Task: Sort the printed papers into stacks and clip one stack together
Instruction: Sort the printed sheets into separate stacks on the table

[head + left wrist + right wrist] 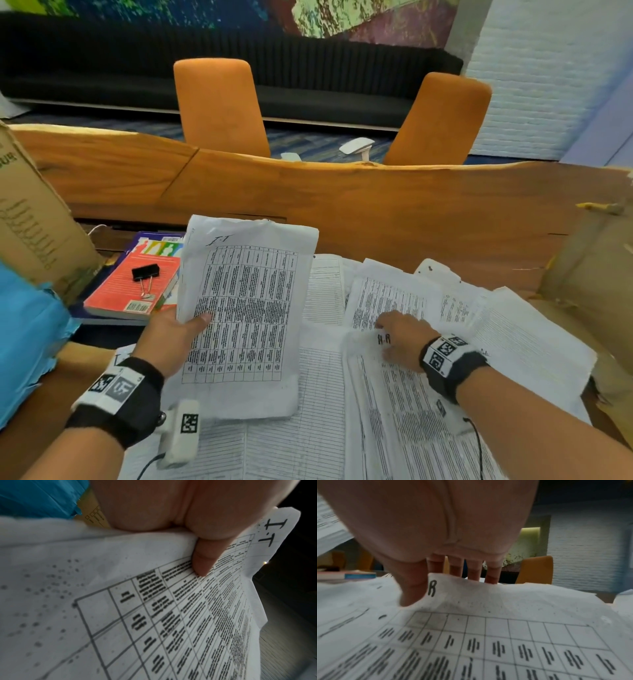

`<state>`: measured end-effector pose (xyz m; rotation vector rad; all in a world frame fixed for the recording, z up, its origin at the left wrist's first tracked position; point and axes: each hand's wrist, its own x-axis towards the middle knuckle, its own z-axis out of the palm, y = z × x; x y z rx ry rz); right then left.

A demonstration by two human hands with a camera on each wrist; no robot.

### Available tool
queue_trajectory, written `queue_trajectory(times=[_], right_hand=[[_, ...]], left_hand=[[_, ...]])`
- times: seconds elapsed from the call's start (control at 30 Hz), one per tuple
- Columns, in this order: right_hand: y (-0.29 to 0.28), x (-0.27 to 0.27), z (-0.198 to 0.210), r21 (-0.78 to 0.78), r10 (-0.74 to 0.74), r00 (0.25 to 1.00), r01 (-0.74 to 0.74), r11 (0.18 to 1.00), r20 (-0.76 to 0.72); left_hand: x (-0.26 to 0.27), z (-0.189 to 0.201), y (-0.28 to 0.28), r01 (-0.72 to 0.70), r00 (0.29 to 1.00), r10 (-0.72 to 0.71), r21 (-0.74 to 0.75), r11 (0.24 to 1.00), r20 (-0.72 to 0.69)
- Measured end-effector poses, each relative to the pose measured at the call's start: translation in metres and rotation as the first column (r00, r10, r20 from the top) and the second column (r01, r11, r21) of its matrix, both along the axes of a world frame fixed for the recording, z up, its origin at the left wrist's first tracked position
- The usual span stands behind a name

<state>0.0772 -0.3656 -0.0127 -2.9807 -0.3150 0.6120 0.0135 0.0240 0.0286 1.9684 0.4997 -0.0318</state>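
Sorting half done: the left hand grips the "I-T" stack while the right hand pinches an "H-R" sheet among papers strewn on the tabletop, the binder clip unused on a book.

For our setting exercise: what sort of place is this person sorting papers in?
Probably an office meeting room or lounge: a long wooden table, two orange chairs behind it, and a black bench sofa under a wall mural.

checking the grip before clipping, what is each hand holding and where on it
Left hand pinches the white table-printed stack marked "I-T" at its left edge. Right hand grips the white "H-R" sheet at its top edge.
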Motion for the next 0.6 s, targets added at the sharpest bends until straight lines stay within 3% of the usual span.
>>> queue_trajectory(times=[0.1, 0.23, 0.3, 0.43, 0.53, 0.6], right_hand=[[0.002, -0.009, -0.012, -0.105, 0.031, 0.997, -0.039, 0.994, -0.076], [0.008, -0.015, -0.015, -0.028, 0.074, 0.984, -0.07, 0.997, 0.16], [0.01, -0.018, 0.002, 0.027, 0.045, 0.99, -0.049, 0.998, 0.131], [0.019, -0.018, 0.074, 0.175, 0.073, 0.995, -0.083, 0.981, 0.061], [0.038, -0.008, 0.141, 0.18, 0.174, 0.953, -0.222, 0.958, 0.25], [0.055, 0.002, 0.177, 0.145, 0.231, 0.87, -0.321, 0.936, 0.436]], left_hand=[[0.001, 0.003, -0.005, -0.005, 1.0, 0.005, 0.006, 1.0, 0.017], [0.001, 0.002, -0.005, 0.005, 1.0, -0.006, -0.017, 1.0, -0.01], [0.001, 0.003, -0.003, -0.003, 1.0, 0.003, -0.007, 1.0, -0.015], [0.003, 0.016, -0.013, -0.014, 1.0, 0.014, 0.008, 1.0, 0.013], [0.009, 0.03, -0.033, 0.027, 0.999, -0.027, 0.013, 1.0, 0.038], [0.014, 0.04, -0.047, 0.092, 0.994, -0.094, 0.037, 0.995, 0.057]])
